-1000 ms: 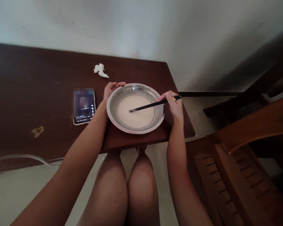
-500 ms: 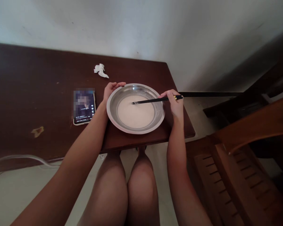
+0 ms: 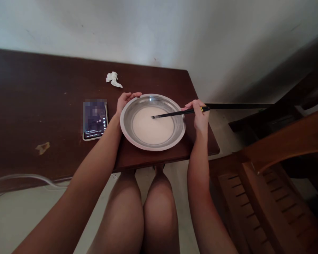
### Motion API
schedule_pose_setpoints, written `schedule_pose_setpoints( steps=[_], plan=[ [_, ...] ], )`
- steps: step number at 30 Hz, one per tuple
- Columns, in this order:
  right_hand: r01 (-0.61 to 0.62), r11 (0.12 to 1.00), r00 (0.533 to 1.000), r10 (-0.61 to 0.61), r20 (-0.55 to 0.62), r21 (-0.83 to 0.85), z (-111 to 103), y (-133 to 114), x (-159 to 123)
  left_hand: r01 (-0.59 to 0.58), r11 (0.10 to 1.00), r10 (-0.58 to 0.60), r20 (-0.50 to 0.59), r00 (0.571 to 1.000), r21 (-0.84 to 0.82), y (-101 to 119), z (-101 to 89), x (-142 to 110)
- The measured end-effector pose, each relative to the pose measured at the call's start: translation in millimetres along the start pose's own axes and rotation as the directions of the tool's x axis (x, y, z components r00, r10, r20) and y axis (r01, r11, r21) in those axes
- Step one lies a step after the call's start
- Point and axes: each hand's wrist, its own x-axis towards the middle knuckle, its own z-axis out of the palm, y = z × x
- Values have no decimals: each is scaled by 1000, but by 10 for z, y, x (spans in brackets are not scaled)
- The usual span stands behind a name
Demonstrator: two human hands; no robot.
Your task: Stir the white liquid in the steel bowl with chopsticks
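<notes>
A round steel bowl (image 3: 129,132) with pale white batter (image 3: 153,127) sits near the front right corner of a dark wooden table (image 3: 37,106). My left hand (image 3: 125,101) grips the bowl's left rim, fingers curled over it. My right hand (image 3: 199,115) is closed on a pair of black chopsticks (image 3: 175,113), held almost level across the bowl's right side. Their tips dip into the batter near the middle of the bowl.
A phone (image 3: 94,119) with a lit screen lies left of the bowl. A crumpled white tissue (image 3: 112,79) rests farther back. A pale cable (image 3: 29,176) runs along the table's front edge. A wooden slatted chair (image 3: 270,197) stands to the right. My knees (image 3: 145,208) are under the table.
The chopstick tips swept from the bowl's lower left up to its back, then slightly right toward the middle. My right hand shifted a little right. The left hand stayed on the rim.
</notes>
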Motion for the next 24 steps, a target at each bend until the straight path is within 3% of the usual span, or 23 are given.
schedule_pose_setpoints(
  steps=[2,7,13,15,20,22,24],
  plan=[
    [-1,1000,1000,1,6,24,-8,5,-3,0,1000,0,-15,1000,10,2,2,5],
    [16,996,974,5,229,-89,15,-105,-40,7,1000,-7,-10,1000,17,16,27,-21],
    [9,1000,1000,-10,-21,-27,-10,-2,8,-5,1000,5,8,1000,-10,5,18,-12],
    [2,1000,1000,-2,-2,6,-14,3,3,-9,1000,9,19,1000,-5,1,9,-3],
    [32,993,975,-7,220,-111,11,-104,-38,9,1000,-9,20,1000,2,9,17,-17],
    [51,989,983,-25,179,-140,8,-98,-29,6,1000,-6,16,1000,2,10,17,-18],
    [39,994,997,-32,64,-106,-7,-54,-9,-5,1000,5,14,1000,7,6,9,-10]
  ],
)
